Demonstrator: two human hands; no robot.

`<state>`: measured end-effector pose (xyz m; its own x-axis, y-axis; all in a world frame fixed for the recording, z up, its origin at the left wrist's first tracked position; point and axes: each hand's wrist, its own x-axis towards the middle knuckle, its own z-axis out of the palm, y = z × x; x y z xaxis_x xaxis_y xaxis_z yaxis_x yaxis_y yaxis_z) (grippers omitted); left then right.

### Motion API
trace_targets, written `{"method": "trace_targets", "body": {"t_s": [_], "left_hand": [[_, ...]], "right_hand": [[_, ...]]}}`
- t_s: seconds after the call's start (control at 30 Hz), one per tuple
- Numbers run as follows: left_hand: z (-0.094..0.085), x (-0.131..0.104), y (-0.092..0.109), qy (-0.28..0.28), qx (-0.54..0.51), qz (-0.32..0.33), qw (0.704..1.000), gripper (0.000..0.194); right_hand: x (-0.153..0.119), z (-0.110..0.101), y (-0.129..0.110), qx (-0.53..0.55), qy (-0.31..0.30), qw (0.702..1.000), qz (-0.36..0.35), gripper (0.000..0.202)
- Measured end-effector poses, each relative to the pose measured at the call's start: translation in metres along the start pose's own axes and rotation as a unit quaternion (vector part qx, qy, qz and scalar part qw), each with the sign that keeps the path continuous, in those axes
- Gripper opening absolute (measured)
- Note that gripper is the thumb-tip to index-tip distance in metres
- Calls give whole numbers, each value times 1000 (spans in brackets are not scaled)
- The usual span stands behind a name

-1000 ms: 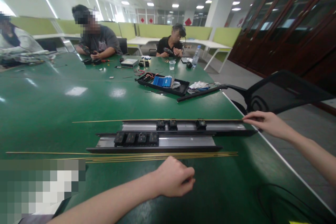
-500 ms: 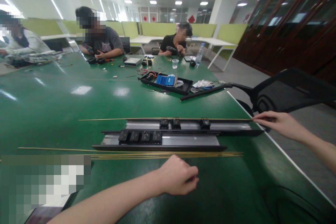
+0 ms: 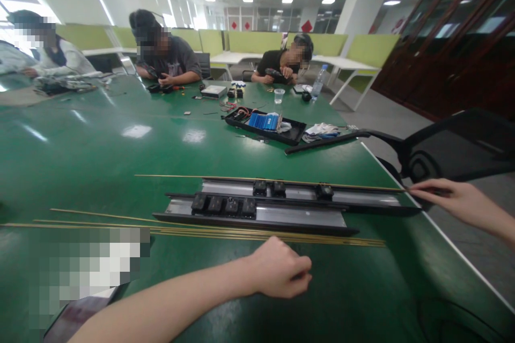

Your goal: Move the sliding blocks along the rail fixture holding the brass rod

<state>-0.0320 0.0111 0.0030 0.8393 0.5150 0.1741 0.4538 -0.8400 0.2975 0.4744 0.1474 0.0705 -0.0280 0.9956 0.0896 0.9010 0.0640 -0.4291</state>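
Note:
My right hand, at the table's right edge, pinches the end of a thin brass-coloured rod between thumb and fingers. That rod runs along the far side of the farther metal channel, which has several black blocks on it. Nearer to me lies a second channel with more black blocks side by side at its left part. Curled on the table, my left hand is closed, with no object showing in it. Several loose brass-coloured rods lie just beyond it.
A black tray with a blue pack, gloves and a black bar are farther back. A cup and bottle stand beyond. Co-workers sit across the green table. A black chair is at right.
The view has turned slightly left, so everything sits a little farther right in the picture. Both hands keep nearly the same pose, and the right hand still pinches the rod's end.

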Motion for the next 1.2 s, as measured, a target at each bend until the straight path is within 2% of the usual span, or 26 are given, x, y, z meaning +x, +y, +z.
{"method": "trace_targets", "body": {"t_s": [0.27,0.67,0.8,0.93,1.2], "left_hand": [[-1,0,0,-11,2,-3,1000,21],[-5,-1,2,-22,3,-10,1000,20],[-6,-1,2,-21,4,-9,1000,20],[-4,-1,1,-13,0,-3,1000,20],[-2,-1,1,-13,4,-4,1000,22]], "right_hand": [[1,-4,3,0,-6,1000,1,48],[-1,-8,18,-44,19,999,-2,46],[-1,-9,25,-77,50,995,-38,45],[-6,-12,23,-121,76,987,-75,42],[-16,-15,16,-169,100,977,-86,39]]}}
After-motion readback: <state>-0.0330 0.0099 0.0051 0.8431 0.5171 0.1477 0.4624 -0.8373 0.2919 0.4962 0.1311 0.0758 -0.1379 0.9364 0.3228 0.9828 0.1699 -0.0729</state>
